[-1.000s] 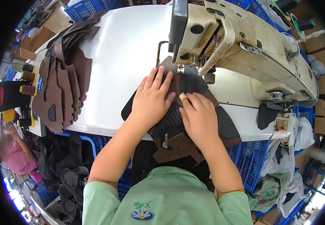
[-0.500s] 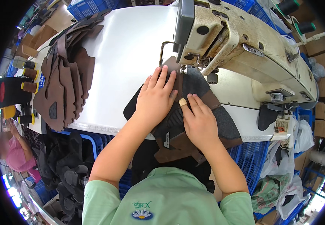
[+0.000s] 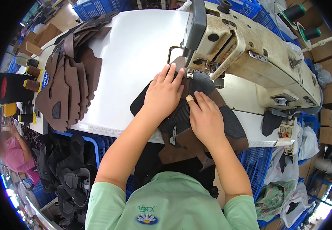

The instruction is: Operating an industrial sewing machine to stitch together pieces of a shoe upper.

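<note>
- The head view looks from the person's head, the left one of two side-by-side fisheye lenses.
- It faces down and forward, from the shirt [image 3: 166, 203] at the lower edge across the table [image 3: 143, 38].
- It sits near: left hand [image 3: 165, 92] and right hand [image 3: 207, 119] lie around mid-frame.
- It takes in much: the machine [image 3: 269, 63] upper right, a crate [image 3: 97, 9] upper left, dark rim around.

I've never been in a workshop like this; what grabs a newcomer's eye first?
Probably the bulky, grime-stained cream metal sewing machine at upper right. At the centre, the bare left hand and right hand, a beige cover on one right fingertip, rest on a flat brown-and-black panel. At left, dark brown, wavy-edged flat pieces overlap on the glossy white tabletop.
</note>
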Tool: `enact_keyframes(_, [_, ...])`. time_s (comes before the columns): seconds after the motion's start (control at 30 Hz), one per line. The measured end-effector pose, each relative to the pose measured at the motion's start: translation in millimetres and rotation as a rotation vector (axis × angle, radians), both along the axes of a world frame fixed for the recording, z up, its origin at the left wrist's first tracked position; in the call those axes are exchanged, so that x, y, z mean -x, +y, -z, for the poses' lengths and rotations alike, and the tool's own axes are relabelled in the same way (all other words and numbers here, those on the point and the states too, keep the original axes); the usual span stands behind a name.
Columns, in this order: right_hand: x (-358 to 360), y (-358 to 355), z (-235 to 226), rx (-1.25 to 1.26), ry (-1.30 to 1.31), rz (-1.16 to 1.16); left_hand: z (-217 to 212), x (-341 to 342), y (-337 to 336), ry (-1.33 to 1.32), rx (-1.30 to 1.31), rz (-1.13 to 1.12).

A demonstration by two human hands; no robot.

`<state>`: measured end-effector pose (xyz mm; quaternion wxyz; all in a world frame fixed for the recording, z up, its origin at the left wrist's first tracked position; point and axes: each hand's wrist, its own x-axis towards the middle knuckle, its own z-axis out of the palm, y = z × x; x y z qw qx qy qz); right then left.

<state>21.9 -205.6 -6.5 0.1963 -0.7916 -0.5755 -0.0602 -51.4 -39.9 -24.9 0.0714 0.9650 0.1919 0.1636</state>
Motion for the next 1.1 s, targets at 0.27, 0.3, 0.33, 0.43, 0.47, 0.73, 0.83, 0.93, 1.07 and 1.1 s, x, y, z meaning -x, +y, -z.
enact_keyframes(0.27, [-10.8,9.9,-0.3,-0.014,-0.017,0.0,1.4,-8.9,8.4,-0.051,0.011,0.005])
enact_keyframes(0.3, [-11.7,10.9,-0.6,-0.024,-0.022,-0.002,1.7,-10.1,9.7,-0.052,0.011,0.004])
enact_keyframes(0.33, [-12.0,11.9,-1.2,-0.023,-0.023,-0.001,1.8,-11.4,10.5,-0.06,0.012,0.007])
enact_keyframes(0.43, [-11.6,14.8,-3.2,-0.044,0.046,-0.004,2.2,-13.5,12.3,-0.07,0.01,0.009])
enact_keyframes(0.47, [-11.5,15.5,-3.0,-0.046,0.045,-0.003,2.0,-13.9,12.6,-0.071,0.007,0.009])
enact_keyframes(0.73, [-8.3,14.6,-12.5,-0.015,-0.029,-0.003,1.6,-15.3,12.8,-0.082,0.001,0.002])
enact_keyframes(0.83, [-14.0,15.6,-16.7,0.007,-0.021,-0.025,2.0,-15.2,12.6,-0.091,0.003,0.009])
enact_keyframes(0.93, [-17.0,13.6,-14.7,0.021,0.018,-0.049,3.2,-15.5,13.3,-0.102,0.013,0.015])
enact_keyframes(1.07, [-9.6,8.8,-6.4,-0.032,0.081,-0.008,3.1,-16.5,12.5,-0.103,0.015,0.015])
enact_keyframes(1.1, [-8.7,8.5,-5.4,-0.04,0.106,0.003,3.3,-16.9,12.2,-0.103,0.015,0.015])
